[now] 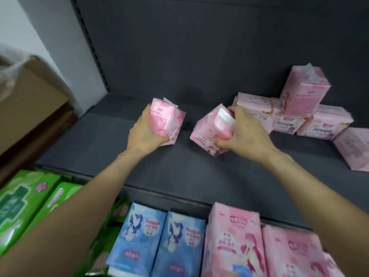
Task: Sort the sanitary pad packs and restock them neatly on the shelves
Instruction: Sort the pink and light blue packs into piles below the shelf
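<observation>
My left hand (144,134) grips a pink pad pack (169,118) held upright over the middle of the dark grey shelf (99,148). My right hand (245,130) grips a second pink pad pack (209,130), tilted, its lower corner near the shelf surface. Both packs hang a short gap apart. To the right, a loose pile of pink packs (303,112) lies against the shelf's back panel, one pack (305,90) standing on top of the others.
On the shelf below stand green packs (26,204) at left, two blue packs (159,240) in the middle and pink packs (235,240) at right. A cardboard box (30,100) stands left of the shelving. Another pink pack (353,148) lies at the right edge.
</observation>
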